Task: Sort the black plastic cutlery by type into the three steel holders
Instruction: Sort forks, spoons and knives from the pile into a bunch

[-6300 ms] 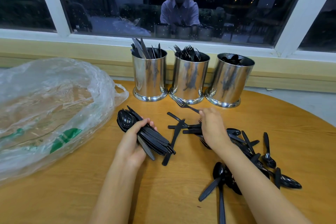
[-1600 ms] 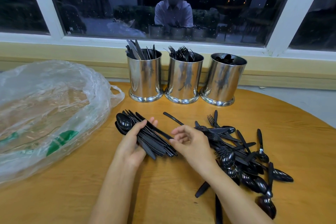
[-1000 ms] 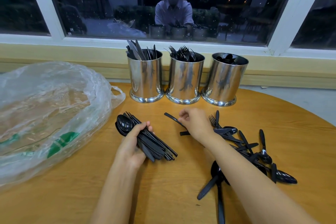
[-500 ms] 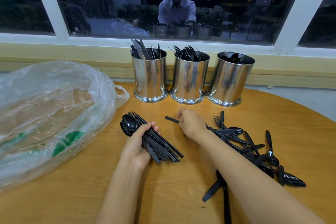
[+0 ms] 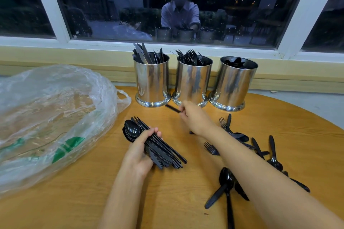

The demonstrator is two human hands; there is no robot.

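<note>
Three steel holders stand in a row by the window: the left holder [image 5: 151, 83] has knives, the middle holder [image 5: 193, 82] forks, the right holder [image 5: 232, 83] spoons. My left hand [image 5: 138, 151] grips a bundle of black cutlery [image 5: 160, 147], spoon bowls at its far end. My right hand [image 5: 195, 120] pinches one black piece [image 5: 172, 108] by its handle, just in front of the left and middle holders; its working end is hidden by the hand. A loose pile of black forks and spoons [image 5: 260, 154] lies on the wooden table [image 5: 176, 201] to the right, partly under my right forearm.
A large crumpled clear plastic bag [image 5: 50, 122] with green print covers the table's left side. A yellow sill and a dark window run behind the holders. The table's curved edge falls off at the right.
My right hand has lifted one black piece off the table and carried it forward toward the holders. My left hand keeps its bundle in the same place.
</note>
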